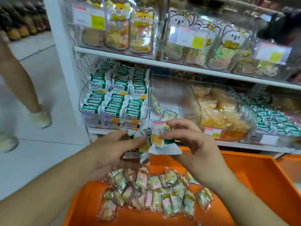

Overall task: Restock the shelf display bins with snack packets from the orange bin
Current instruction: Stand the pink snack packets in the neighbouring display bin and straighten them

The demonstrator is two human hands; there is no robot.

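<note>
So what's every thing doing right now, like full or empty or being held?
Left hand: holding green-and-white packets.
Right hand: pinching the same packets.
Orange bin: open, pastel packets piled inside.
Left clear bin: stacked full.
Middle clear bin: nearly empty.
Yellow snack bin: well filled.

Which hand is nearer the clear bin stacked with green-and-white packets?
Left. The left hand sits just below and in front of that bin; the right hand is off to its right, below the near-empty middle bin.
</note>
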